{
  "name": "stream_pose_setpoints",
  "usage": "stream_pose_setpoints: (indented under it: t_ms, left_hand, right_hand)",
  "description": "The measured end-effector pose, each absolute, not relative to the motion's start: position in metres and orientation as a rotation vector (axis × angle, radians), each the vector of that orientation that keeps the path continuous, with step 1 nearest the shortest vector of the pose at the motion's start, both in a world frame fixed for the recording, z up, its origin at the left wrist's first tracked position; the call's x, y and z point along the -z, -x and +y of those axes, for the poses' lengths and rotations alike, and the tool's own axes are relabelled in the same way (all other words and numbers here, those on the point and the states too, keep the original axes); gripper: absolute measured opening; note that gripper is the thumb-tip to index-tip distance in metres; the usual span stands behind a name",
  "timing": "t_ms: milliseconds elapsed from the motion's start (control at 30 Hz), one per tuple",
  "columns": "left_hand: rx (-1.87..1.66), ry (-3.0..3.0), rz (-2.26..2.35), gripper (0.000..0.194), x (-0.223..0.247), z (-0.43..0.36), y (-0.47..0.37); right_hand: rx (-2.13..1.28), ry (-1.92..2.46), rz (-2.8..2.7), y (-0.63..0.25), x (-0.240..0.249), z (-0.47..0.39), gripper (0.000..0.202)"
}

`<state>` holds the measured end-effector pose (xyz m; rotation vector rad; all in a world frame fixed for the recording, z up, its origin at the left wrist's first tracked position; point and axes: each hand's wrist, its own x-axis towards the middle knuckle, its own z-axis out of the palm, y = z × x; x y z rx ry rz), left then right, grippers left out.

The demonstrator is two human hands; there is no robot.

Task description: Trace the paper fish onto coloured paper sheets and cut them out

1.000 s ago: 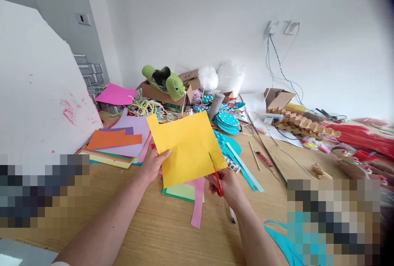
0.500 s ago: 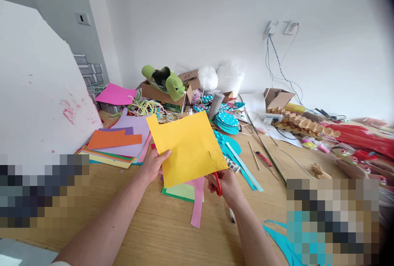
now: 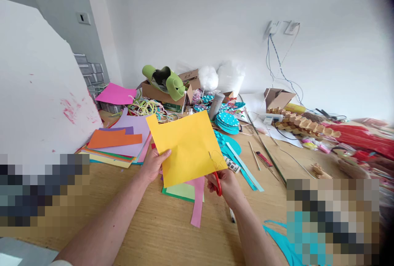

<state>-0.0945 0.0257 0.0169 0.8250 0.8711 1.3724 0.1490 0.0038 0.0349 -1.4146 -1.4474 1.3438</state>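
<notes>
Holding yellow paper sheet (image 3: 186, 147) up over the wooden table (image 3: 172, 233), tilted, notch cut out of its top-left corner. Left hand (image 3: 153, 165) pinching the sheet's lower-left edge, thumb on the front face, fingers closed behind it. Right hand (image 3: 227, 185) gripping red-handled scissors (image 3: 217, 180), fingers curled through the handle loops; blades meeting the sheet's lower-right corner beside a faint pencilled outline (image 3: 217, 160), blade opening not clear from this angle. Lying flat on the table just under the sheet: green paper sheet (image 3: 181, 192) with a pink paper strip (image 3: 197, 203) across it, strip's end running toward the near edge. Sitting to the left, near the left hand: stack of coloured paper (image 3: 118, 145), orange and lilac sheets on top. Leaning behind that stack: white board (image 3: 37, 85) with pink paint smears. Cluttering the far side: cardboard box (image 3: 166, 93) with green foam rolls (image 3: 164, 78) on it, white stuffing bags (image 3: 220, 78), metal cylinder (image 3: 216, 105), teal dotted cut-outs (image 3: 227, 121). Lying right of the scissors: teal paper strips (image 3: 243, 167) and thin wooden sticks (image 3: 261, 151), well apart from the right hand. Hanging down the wall from sockets at upper right: cables (image 3: 278, 65). Resting at the far right: red material (image 3: 363, 136) and a row of cardboard pieces (image 3: 303, 124).
</notes>
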Motion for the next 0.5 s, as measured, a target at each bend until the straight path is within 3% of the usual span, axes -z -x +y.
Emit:
stream_pose_setpoints:
  t_ms: [500]
  left_hand:
    - [-1.379,-0.83,0.876,0.053,-0.017,0.028,0.098]
  right_hand:
    - [-1.368,1.475,-1.593,-0.156,-0.045,0.004,0.04]
